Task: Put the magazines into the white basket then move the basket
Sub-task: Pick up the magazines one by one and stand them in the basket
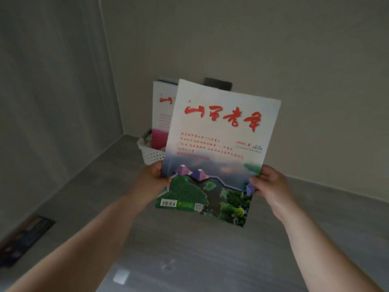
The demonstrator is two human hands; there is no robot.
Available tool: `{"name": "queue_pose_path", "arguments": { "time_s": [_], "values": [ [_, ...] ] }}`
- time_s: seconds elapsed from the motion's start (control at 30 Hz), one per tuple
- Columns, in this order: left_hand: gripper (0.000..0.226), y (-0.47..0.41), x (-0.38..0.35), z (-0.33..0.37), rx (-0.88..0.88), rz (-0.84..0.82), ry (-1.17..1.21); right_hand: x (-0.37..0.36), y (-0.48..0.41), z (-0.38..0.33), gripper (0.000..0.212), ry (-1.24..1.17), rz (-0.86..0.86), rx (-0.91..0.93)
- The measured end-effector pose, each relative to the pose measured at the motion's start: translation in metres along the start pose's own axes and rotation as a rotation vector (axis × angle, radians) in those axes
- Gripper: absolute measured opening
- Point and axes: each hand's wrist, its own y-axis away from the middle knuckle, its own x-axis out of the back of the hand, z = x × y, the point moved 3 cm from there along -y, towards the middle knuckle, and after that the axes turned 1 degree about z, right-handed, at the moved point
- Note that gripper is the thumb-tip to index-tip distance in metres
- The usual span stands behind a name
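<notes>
Forearms reach in from both lower corners. Left hand [154, 175] and right hand [270, 184] each pinch a lower edge of magazine [216, 148], held upright at centre frame. Behind, centre-left: white basket [150, 153] on grey counter [189, 249], containing second magazine [163, 114].

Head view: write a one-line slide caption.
Both hands, left and right, hold a magazine before the white basket, where another magazine stands.

A magazine [219, 144] with red calligraphy and a landscape cover is held up, tilted. Behind it, a similar pink-bottomed magazine [163, 116] stands upright in the white perforated basket [150, 153] in the corner.
</notes>
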Motion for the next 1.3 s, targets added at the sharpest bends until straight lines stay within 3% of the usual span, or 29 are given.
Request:
{"name": "queue_pose_path", "arguments": {
  "time_s": [0.13,0.37,0.5,0.67,0.97,1.3],
  "values": [
    [0.019,-0.043,0.055,0.02,-0.108,0.069,0.124,-0.046,-0.032,-0.034,0.028,0.102,0.081,0.135],
    [0.016,-0.132,0.11,0.066,-0.312,0.285,-0.034,-0.1,-0.092,-0.088,0.022,0.191,0.154,0.287],
    [0.019,-0.171,0.118,0.062,-0.31,0.315,-0.069,-0.12,-0.128,-0.079,0.017,0.183,0.176,0.231],
    [0.019,-0.194,0.111,0.028,-0.215,0.237,-0.108,-0.128,-0.152,-0.041,0.017,0.179,0.171,0.091],
    [0.021,-0.215,0.088,-0.017,-0.068,0.142,-0.197,-0.133,-0.168,-0.005,0.031,0.25,0.156,-0.042],
    [0.024,-0.232,0.09,-0.015,-0.119,0.168,-0.296,-0.142,-0.179,0.0,0.033,0.2,0.138,-0.08]
  ]
}}
